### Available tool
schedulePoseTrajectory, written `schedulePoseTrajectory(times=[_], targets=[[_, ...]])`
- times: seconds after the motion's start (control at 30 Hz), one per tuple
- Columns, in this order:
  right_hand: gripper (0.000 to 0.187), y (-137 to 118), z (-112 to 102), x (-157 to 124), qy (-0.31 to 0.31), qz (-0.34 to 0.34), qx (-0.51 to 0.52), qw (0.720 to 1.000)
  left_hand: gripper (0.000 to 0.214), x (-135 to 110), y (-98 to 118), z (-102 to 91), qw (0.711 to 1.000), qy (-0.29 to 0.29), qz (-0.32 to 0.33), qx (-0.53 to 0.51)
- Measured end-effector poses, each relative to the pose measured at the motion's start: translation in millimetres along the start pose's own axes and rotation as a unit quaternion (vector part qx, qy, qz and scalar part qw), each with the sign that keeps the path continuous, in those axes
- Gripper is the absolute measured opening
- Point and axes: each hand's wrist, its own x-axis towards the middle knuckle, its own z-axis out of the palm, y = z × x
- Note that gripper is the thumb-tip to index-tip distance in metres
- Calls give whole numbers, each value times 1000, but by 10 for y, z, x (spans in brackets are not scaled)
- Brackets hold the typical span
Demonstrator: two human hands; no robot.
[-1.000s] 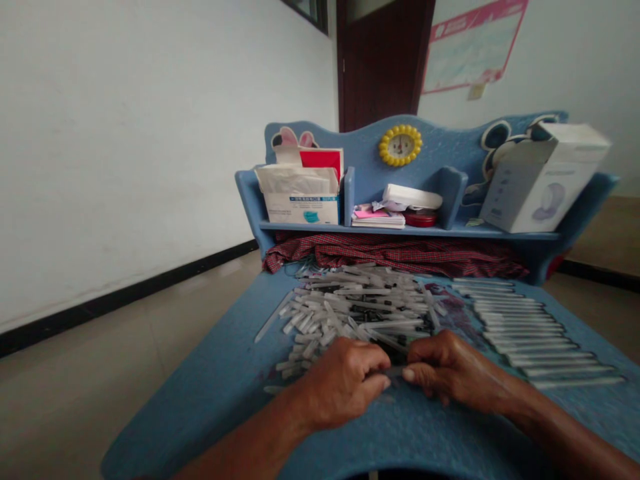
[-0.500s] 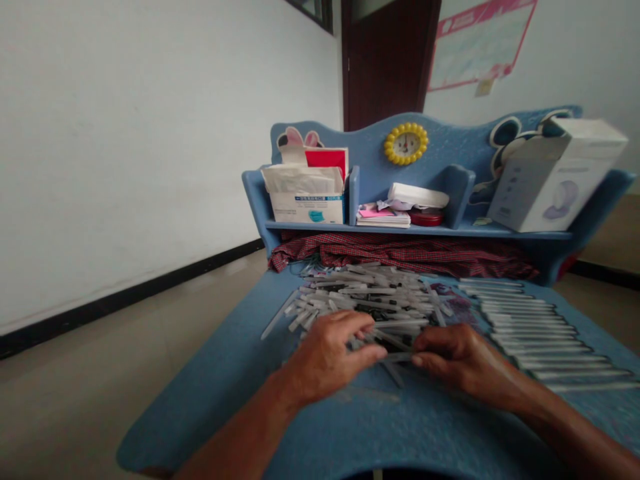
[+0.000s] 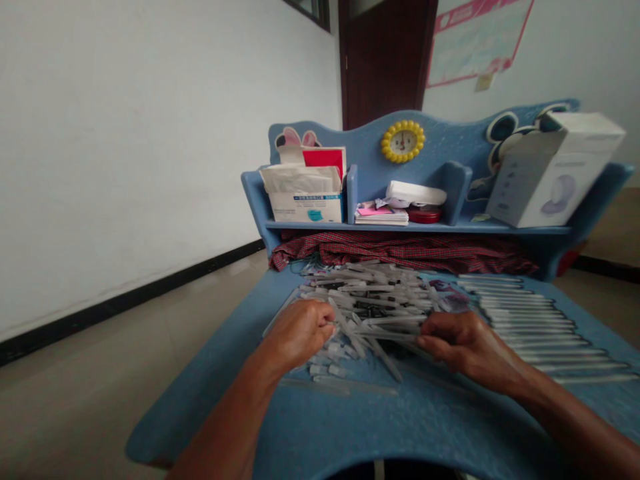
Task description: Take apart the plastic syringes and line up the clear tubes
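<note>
White wall (image 3: 150, 133) at left, with a dark door (image 3: 385, 67) beyond the furniture. A blue table (image 3: 200, 413) fills the lower view; a blue shelf (image 3: 360, 147) stands along its far edge. A pile of clear plastic tubes (image 3: 375, 290) lies on the middle of the table, some black pieces among them. To its right, a row of pens (image 3: 545, 327) is laid side by side, roughly parallel. A red checked cloth (image 3: 400, 252) is bunched beneath the shelf. A tall white carton (image 3: 550, 177) leans in the shelf's right compartment; a mask box (image 3: 305, 203) sits in the left. The left hand (image 3: 297, 333) is at the near left of the pile, fingers curled in; whether it grips anything cannot be told. The right hand (image 3: 457, 343), at the pile's near right side, has thumb and forefinger pinched on the end of one clear tube (image 3: 387, 335), which points leftward over the near edge of the pile. Above the middle compartment is a yellow-rimmed clock (image 3: 403, 142). Short clear caps (image 3: 317, 369) lie below the left hand.
</note>
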Motion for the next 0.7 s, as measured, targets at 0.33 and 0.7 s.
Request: schedulePoseTrajectory(times=[0.33,0.7], targets=[[22,15,56,7,-1,-10,1,1000,12,-5,107,58,986,-5,10,164],[23,32,75,7,6,-14,4,1000,9,-1,165,70,976,-6,6,220]])
